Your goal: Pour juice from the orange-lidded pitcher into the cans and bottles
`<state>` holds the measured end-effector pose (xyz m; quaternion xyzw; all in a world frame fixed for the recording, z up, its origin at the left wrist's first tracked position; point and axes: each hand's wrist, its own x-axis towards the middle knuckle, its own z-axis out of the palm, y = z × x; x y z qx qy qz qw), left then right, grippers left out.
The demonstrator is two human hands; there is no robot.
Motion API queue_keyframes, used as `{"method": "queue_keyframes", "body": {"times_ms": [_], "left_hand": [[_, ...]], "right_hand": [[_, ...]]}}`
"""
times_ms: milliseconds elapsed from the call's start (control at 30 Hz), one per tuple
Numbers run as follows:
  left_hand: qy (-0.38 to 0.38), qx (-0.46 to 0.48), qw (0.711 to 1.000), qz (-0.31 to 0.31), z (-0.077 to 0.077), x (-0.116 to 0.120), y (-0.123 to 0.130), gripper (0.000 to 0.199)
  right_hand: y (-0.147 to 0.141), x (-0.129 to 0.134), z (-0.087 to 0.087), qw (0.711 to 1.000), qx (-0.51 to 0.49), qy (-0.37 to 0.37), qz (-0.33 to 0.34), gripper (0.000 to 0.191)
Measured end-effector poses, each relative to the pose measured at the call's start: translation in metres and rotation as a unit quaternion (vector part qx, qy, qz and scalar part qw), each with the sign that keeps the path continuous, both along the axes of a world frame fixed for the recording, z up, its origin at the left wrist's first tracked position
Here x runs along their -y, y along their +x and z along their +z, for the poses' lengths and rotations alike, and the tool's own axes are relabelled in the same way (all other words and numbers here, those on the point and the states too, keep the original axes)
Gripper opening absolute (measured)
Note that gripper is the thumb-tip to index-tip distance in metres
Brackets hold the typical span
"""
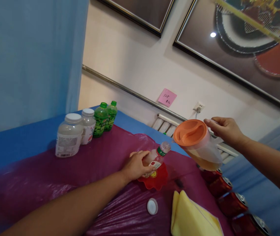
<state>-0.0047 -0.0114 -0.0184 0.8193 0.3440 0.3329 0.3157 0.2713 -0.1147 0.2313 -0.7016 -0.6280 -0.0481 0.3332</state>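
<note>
My left hand [137, 165] is closed round a clear uncapped bottle [154, 156] with a green neck band, which stands on a red scalloped dish [163, 177]. Raised at the right, my right hand [224, 128] grips the handle of a translucent pitcher [202, 154]. The pitcher has an orange lid [191, 132] and holds yellowish liquid. It is tilted toward the bottle, its spout side near the bottle's mouth but apart from it. No stream of liquid shows between them. A white cap [152, 206] lies on the purple sheet [110, 164] in front of the dish.
Two clear jars with white lids [68, 139] and two green bottles [101, 121] stand at the back left. A folded yellow cloth [194, 216] lies front right. Several red cans [232, 203] line the right edge. Behind are a wall rail [130, 91] and a socket [199, 107].
</note>
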Motion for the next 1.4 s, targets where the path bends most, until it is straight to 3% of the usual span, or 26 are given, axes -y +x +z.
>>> {"method": "queue_keyframes", "body": {"times_ms": [1400], "left_hand": [[0.006, 0.007, 1.0, 0.002, -0.0059, -0.0027, 0.0017, 0.068]], "right_hand": [[0.004, -0.0037, -0.0048, 1.0, 0.014, -0.01, -0.017, 0.066]]}}
